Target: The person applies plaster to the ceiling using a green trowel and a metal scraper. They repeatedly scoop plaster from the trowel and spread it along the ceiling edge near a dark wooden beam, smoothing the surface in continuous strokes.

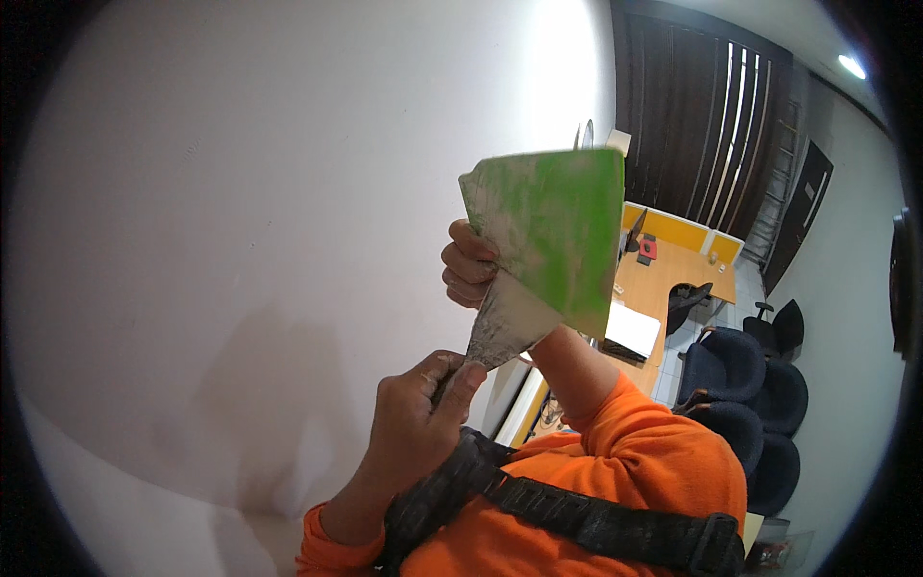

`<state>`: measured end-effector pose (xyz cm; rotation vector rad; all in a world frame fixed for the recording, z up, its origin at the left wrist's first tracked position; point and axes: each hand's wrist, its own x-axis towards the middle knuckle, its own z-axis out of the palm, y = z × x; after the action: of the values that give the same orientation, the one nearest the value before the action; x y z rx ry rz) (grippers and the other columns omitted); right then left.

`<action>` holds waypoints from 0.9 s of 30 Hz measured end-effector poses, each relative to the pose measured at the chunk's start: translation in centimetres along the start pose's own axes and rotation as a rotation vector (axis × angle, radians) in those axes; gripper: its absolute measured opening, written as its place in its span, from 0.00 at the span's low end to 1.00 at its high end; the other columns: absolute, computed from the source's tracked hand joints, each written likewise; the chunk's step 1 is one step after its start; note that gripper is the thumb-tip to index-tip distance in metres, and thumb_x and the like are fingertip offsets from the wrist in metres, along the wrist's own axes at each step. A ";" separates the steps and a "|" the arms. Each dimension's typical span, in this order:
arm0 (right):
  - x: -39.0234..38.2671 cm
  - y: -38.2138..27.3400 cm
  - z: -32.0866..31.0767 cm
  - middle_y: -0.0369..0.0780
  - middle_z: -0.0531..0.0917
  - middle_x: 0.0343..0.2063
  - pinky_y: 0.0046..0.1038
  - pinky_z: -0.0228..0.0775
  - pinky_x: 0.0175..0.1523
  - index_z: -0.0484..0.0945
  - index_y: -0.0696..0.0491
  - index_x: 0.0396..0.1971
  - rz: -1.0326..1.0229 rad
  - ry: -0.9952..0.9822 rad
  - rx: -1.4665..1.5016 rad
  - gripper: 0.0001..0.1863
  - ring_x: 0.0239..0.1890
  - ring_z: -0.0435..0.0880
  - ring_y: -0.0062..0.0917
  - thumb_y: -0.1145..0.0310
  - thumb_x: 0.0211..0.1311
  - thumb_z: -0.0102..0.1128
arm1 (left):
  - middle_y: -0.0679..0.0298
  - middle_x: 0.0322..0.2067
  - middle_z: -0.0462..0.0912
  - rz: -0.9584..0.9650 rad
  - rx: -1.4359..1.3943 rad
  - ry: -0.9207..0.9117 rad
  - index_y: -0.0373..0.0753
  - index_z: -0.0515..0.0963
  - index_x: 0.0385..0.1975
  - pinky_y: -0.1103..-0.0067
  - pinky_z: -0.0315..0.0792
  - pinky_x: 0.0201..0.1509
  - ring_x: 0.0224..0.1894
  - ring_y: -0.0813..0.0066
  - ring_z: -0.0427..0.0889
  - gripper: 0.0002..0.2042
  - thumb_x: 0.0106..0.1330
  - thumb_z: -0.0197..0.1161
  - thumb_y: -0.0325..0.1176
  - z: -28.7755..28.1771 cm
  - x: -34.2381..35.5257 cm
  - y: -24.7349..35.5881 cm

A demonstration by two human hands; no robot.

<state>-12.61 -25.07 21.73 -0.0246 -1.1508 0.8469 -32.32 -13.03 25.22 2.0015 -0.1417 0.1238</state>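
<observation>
My left hand (418, 404) is closed around the handle end of a putty knife (514, 322), whose dusty triangular blade is smeared pale grey. The blade lies against the lower left part of a flat green plate (558, 221), which is streaked with whitish paste. Fingers of my right hand (468, 264) curl round the plate's left edge; the rest of that hand is hidden behind the plate. Both tools are up in front of my chest, beside a white wall (240, 192) with a few small marks on it.
To the right stands a long wooden desk (687, 269) with yellow partitions (663, 223) and a stack of papers (632, 332). Several dark chairs (721, 363) fill the floor beside it. A ladder (774, 192) leans near the dark slatted panel (673, 106).
</observation>
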 end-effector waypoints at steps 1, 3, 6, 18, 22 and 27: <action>-0.2 -0.2 0.0 0.30 0.63 0.23 0.21 0.58 0.31 0.67 0.47 0.30 -0.018 0.025 -0.022 0.17 0.25 0.62 0.18 0.50 0.72 0.49 | 0.69 0.15 0.73 -0.027 -0.026 -0.024 0.31 0.81 0.33 0.82 0.64 0.21 0.18 0.86 0.70 0.15 0.71 0.59 0.39 -0.4 0.1 -0.1; -0.2 -0.1 -0.1 0.30 0.63 0.23 0.20 0.58 0.30 0.69 0.48 0.32 -0.041 0.065 -0.081 0.15 0.25 0.63 0.18 0.52 0.71 0.52 | 0.69 0.15 0.74 -0.027 -0.022 -0.046 0.30 0.81 0.34 0.82 0.65 0.22 0.18 0.86 0.71 0.17 0.71 0.60 0.42 -1.3 0.4 -0.4; 0.0 0.3 -0.2 0.30 0.64 0.24 0.19 0.59 0.29 0.71 0.50 0.35 -0.026 0.077 -0.133 0.13 0.26 0.64 0.17 0.55 0.71 0.55 | 0.69 0.15 0.73 0.018 0.032 -0.024 0.30 0.82 0.33 0.82 0.63 0.21 0.18 0.86 0.70 0.17 0.71 0.59 0.41 -2.1 0.2 0.2; -3.4 5.0 -5.9 0.31 0.64 0.20 0.18 0.60 0.23 0.69 0.49 0.29 0.125 0.349 -0.014 0.16 0.18 0.65 0.17 0.53 0.69 0.56 | 0.71 0.13 0.71 0.173 -0.109 0.156 0.30 0.81 0.32 0.84 0.58 0.18 0.15 0.88 0.65 0.13 0.71 0.60 0.36 -5.7 -3.3 -1.2; -2.0 5.6 -4.8 0.33 0.68 0.24 0.23 0.67 0.31 0.68 0.49 0.30 -0.049 0.212 0.115 0.17 0.26 0.72 0.19 0.52 0.68 0.59 | 0.71 0.15 0.73 -0.002 -0.051 0.115 0.31 0.82 0.33 0.85 0.61 0.21 0.18 0.88 0.68 0.14 0.71 0.60 0.38 -4.2 -3.2 -2.0; -0.7 5.7 -2.0 0.31 0.66 0.24 0.23 0.62 0.28 0.68 0.49 0.29 0.016 0.114 0.008 0.17 0.25 0.66 0.18 0.52 0.67 0.60 | 0.72 0.14 0.70 -0.063 -0.132 -0.003 0.31 0.82 0.33 0.85 0.61 0.22 0.19 0.87 0.68 0.17 0.72 0.60 0.42 -3.9 -3.0 -2.5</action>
<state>-14.33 -20.75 17.83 -0.0744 -1.0411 0.8535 -34.94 -8.35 24.15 1.8727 -0.0864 0.0689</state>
